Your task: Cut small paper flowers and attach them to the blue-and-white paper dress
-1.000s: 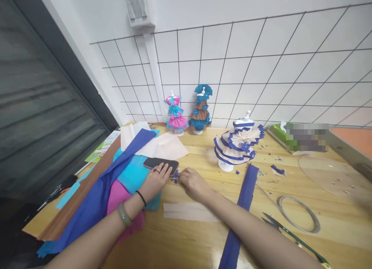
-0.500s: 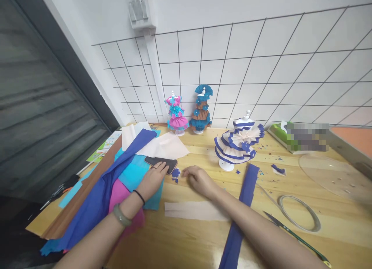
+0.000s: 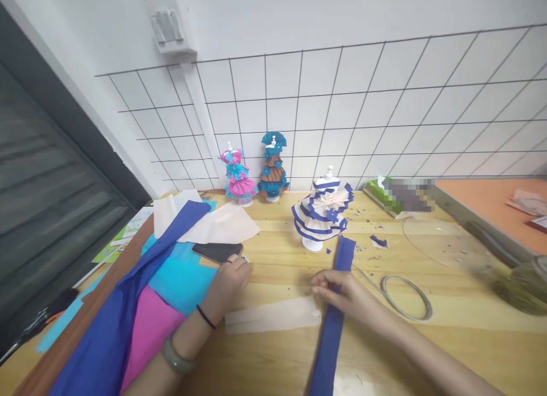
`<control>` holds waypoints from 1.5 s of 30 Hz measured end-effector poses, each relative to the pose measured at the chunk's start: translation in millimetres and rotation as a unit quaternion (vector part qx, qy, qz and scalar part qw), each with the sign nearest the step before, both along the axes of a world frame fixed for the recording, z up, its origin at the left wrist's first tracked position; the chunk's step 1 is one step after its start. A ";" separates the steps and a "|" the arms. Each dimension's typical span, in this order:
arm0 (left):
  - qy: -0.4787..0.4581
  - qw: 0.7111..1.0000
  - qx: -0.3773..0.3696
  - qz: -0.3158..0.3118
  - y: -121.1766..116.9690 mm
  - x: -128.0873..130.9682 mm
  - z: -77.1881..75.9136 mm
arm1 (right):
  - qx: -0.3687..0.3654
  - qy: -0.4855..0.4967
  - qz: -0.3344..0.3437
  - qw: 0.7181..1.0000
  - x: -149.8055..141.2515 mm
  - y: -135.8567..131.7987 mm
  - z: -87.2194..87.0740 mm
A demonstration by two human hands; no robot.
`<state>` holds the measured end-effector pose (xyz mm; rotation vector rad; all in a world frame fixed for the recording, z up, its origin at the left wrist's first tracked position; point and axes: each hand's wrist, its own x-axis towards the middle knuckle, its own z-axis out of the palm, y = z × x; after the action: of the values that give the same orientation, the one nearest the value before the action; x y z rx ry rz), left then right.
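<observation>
My left hand point(image 3: 228, 283) rests on the table with curled fingers, just below a dark phone point(image 3: 217, 252). A speck of blue shows by its fingertips, but what they hold is hidden. My right hand point(image 3: 337, 290) hovers over a long blue paper strip point(image 3: 330, 347), thumb and fingers a little apart. Its thumb tip is close to the right end of a pale crepe paper strip point(image 3: 271, 318); I cannot tell whether they touch. Beyond the hands, a small dress form in a white and blue paper dress point(image 3: 320, 213) stands upright.
Blue crepe paper point(image 3: 128, 293), with turquoise, pink, brown and pale sheets, covers the left side. Two dressed forms, a pink one point(image 3: 240, 185) and a teal and brown one point(image 3: 273, 171), stand by the wall. A tape coil point(image 3: 427, 311) and a clear round sheet point(image 3: 421, 242) lie at right.
The view has turned rightward. My left hand has come off the phone onto the spot where blue paper scraps lay. My right hand has moved right, to the pale strip's end. The scissors have gone from sight.
</observation>
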<state>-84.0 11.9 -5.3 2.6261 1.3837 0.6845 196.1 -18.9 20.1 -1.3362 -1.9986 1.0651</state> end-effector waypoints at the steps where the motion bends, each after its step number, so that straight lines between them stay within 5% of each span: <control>1: -0.026 0.999 -0.023 -0.001 2.7 4.8 0.4 | -0.006 -0.001 -0.018 1.000 12.5 0.3 -1.9; 7: -0.124 0.988 -0.094 -0.001 23.9 53.2 -2.4 | 0.051 -0.017 -0.107 0.993 60.8 25.3 -16.5; 15: -0.242 0.961 -0.128 0.043 37.1 108.4 -3.7 | 0.102 -0.004 -0.123 0.987 60.7 77.8 -40.8; 25: -0.444 0.888 -0.047 0.109 50.3 147.4 49.2 | 0.098 0.008 -0.109 0.989 68.8 64.8 -41.3; 29: -0.496 0.857 -0.102 0.098 57.3 164.3 58.9 | 0.097 0.004 -0.091 0.991 69.0 55.0 -33.7; 38: -0.521 0.834 -0.170 0.069 59.5 162.0 60.0 | 0.087 -0.002 -0.069 0.994 68.3 48.3 -25.4; 45: -0.497 0.844 -0.162 0.122 48.6 120.6 45.5 | 0.071 -0.002 -0.072 0.995 64.2 50.8 -25.6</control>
<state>36.6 60.5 40.1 1.4118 1.2799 1.4043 260.3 31.9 -5.5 -1.3833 -1.9089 0.8392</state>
